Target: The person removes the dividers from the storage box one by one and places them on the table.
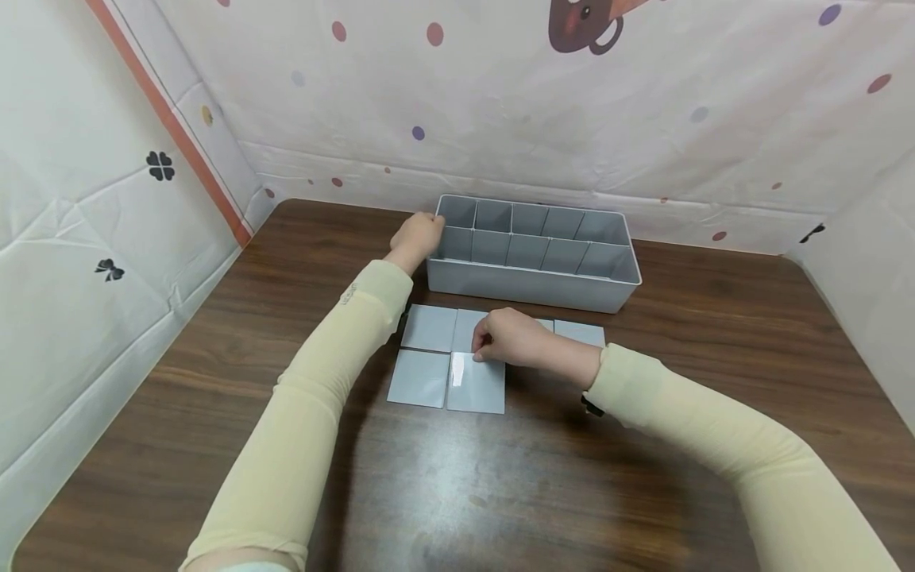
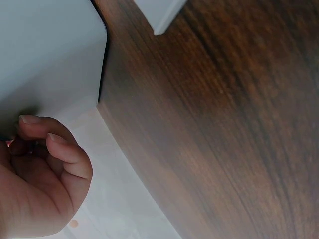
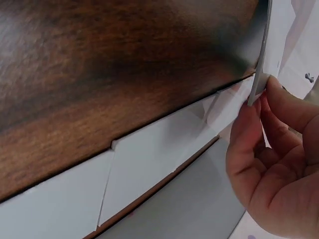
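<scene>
At the back of the table stands a grey divided storage box (image 1: pixel 534 287). My left hand (image 1: pixel 418 236) grips its left end near the rim; in the left wrist view the curled fingers (image 2: pixel 65 149) are against the box wall (image 2: pixel 55 64), with some fingertips hidden. Over the table in front, my right hand (image 1: pixel 511 338) pinches a thin light-grey square panel (image 1: pixel 477 389) between thumb and fingers. That panel (image 3: pixel 269 50) stands tilted up in the right wrist view. Similar panels (image 1: pixel 431 327) lie flat behind and beside it, some partly covered by the right hand.
The box has two rows of compartments split by thin grey dividers (image 1: pixel 525 245). Another flat panel (image 1: pixel 419 377) lies to the left of the pinched one. The brown wooden table (image 1: pixel 457 508) meets a white patterned cloth (image 1: pixel 500 103) at the back and sides.
</scene>
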`<action>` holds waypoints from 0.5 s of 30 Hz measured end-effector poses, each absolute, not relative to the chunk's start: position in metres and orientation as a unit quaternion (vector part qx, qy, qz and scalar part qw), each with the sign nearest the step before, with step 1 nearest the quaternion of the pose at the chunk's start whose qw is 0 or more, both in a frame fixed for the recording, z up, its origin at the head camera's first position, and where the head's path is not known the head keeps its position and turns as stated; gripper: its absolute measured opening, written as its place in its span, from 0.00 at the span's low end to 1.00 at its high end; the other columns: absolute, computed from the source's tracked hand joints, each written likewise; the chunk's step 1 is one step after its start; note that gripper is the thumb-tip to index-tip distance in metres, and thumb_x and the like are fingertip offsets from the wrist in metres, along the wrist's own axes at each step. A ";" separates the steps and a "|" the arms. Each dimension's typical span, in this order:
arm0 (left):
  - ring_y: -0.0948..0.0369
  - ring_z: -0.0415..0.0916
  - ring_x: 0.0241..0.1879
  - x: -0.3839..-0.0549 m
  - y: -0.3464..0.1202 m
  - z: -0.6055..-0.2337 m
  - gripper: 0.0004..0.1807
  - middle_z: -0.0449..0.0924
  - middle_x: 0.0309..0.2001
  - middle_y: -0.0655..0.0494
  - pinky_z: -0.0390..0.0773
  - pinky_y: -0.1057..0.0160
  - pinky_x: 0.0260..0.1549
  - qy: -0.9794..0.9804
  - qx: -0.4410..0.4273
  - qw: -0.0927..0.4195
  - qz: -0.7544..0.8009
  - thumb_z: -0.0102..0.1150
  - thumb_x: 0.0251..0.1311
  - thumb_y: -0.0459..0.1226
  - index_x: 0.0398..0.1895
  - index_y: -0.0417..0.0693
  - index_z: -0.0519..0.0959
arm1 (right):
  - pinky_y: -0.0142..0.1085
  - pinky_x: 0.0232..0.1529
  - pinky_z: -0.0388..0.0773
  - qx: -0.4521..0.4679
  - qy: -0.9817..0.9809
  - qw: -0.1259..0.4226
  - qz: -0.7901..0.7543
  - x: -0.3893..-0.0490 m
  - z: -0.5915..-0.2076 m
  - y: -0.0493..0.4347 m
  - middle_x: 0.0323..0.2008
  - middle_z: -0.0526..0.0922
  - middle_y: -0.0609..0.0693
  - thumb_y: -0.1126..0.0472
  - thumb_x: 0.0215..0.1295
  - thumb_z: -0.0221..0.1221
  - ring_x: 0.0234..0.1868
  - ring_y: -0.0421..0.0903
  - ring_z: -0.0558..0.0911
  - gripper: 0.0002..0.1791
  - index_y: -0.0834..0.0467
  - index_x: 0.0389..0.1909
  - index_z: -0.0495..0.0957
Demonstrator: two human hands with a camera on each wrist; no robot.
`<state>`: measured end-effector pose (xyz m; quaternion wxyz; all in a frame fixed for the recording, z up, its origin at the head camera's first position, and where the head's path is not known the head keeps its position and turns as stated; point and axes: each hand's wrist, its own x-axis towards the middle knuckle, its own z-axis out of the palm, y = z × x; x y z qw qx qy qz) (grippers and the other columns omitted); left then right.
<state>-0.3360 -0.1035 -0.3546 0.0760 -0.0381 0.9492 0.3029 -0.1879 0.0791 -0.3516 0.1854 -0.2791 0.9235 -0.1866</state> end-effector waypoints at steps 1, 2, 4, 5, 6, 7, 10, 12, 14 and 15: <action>0.58 0.62 0.26 -0.336 -0.103 -0.355 0.26 0.64 0.27 0.53 0.62 0.63 0.26 0.949 -0.038 0.076 0.303 0.27 0.82 0.49 0.23 0.51 0.63 | 0.32 0.37 0.75 -0.277 0.925 0.185 -0.184 -0.188 -0.352 0.079 0.31 0.87 0.48 0.61 0.66 0.68 0.31 0.40 0.77 0.06 0.57 0.30 0.86; 0.58 0.62 0.26 -0.336 -0.103 -0.355 0.26 0.64 0.26 0.54 0.61 0.63 0.25 0.949 -0.038 0.075 0.303 0.28 0.82 0.49 0.23 0.51 0.63 | 0.32 0.36 0.74 -0.274 0.926 0.186 -0.182 -0.188 -0.353 0.079 0.30 0.87 0.48 0.61 0.67 0.68 0.31 0.40 0.76 0.06 0.57 0.30 0.86; 0.59 0.61 0.25 -0.337 -0.103 -0.355 0.26 0.63 0.25 0.54 0.61 0.64 0.25 0.949 -0.037 0.074 0.304 0.28 0.82 0.49 0.22 0.51 0.62 | 0.31 0.36 0.73 -0.268 0.928 0.189 -0.180 -0.189 -0.355 0.078 0.30 0.86 0.48 0.61 0.67 0.67 0.31 0.40 0.75 0.07 0.57 0.30 0.85; 0.59 0.61 0.25 -0.337 -0.103 -0.355 0.26 0.63 0.25 0.54 0.61 0.64 0.25 0.949 -0.037 0.075 0.304 0.28 0.82 0.49 0.22 0.51 0.62 | 0.31 0.35 0.73 -0.266 0.928 0.191 -0.179 -0.189 -0.356 0.078 0.30 0.86 0.48 0.60 0.67 0.67 0.31 0.40 0.75 0.07 0.57 0.30 0.85; 0.59 0.62 0.25 -0.337 -0.103 -0.355 0.26 0.63 0.25 0.54 0.61 0.64 0.25 0.949 -0.037 0.075 0.304 0.28 0.82 0.49 0.22 0.51 0.62 | 0.31 0.35 0.73 -0.264 0.928 0.192 -0.178 -0.189 -0.356 0.078 0.30 0.86 0.48 0.60 0.67 0.67 0.31 0.40 0.75 0.07 0.57 0.30 0.85; 0.59 0.62 0.26 -0.337 -0.103 -0.355 0.26 0.64 0.26 0.54 0.61 0.64 0.25 0.949 -0.036 0.075 0.304 0.28 0.82 0.49 0.22 0.51 0.62 | 0.31 0.35 0.72 -0.263 0.929 0.193 -0.177 -0.189 -0.357 0.078 0.30 0.86 0.48 0.60 0.67 0.67 0.31 0.40 0.75 0.07 0.57 0.30 0.85; 0.58 0.62 0.27 -0.337 -0.103 -0.355 0.26 0.64 0.27 0.54 0.62 0.63 0.26 0.948 -0.037 0.075 0.308 0.28 0.82 0.50 0.23 0.51 0.63 | 0.31 0.35 0.72 -0.263 0.928 0.194 -0.179 -0.191 -0.359 0.078 0.30 0.85 0.48 0.60 0.67 0.67 0.30 0.40 0.75 0.07 0.57 0.30 0.85; 0.58 0.62 0.26 -0.337 -0.103 -0.354 0.26 0.64 0.27 0.54 0.61 0.63 0.25 0.947 -0.037 0.076 0.310 0.28 0.82 0.50 0.22 0.51 0.62 | 0.31 0.35 0.72 -0.264 0.927 0.194 -0.180 -0.192 -0.361 0.078 0.29 0.85 0.48 0.60 0.67 0.68 0.30 0.40 0.74 0.07 0.57 0.30 0.85; 0.59 0.62 0.26 -0.337 -0.104 -0.354 0.26 0.64 0.26 0.54 0.61 0.64 0.25 0.946 -0.036 0.077 0.312 0.28 0.82 0.49 0.22 0.51 0.62 | 0.31 0.34 0.71 -0.264 0.927 0.196 -0.182 -0.193 -0.362 0.078 0.28 0.84 0.48 0.60 0.67 0.68 0.30 0.40 0.74 0.07 0.57 0.29 0.85; 0.59 0.62 0.26 -0.337 -0.104 -0.355 0.26 0.64 0.26 0.54 0.61 0.64 0.25 0.946 -0.035 0.077 0.312 0.28 0.82 0.49 0.22 0.51 0.62 | 0.30 0.34 0.71 -0.263 0.927 0.197 -0.183 -0.194 -0.363 0.078 0.28 0.84 0.48 0.59 0.67 0.68 0.30 0.40 0.73 0.07 0.57 0.29 0.85</action>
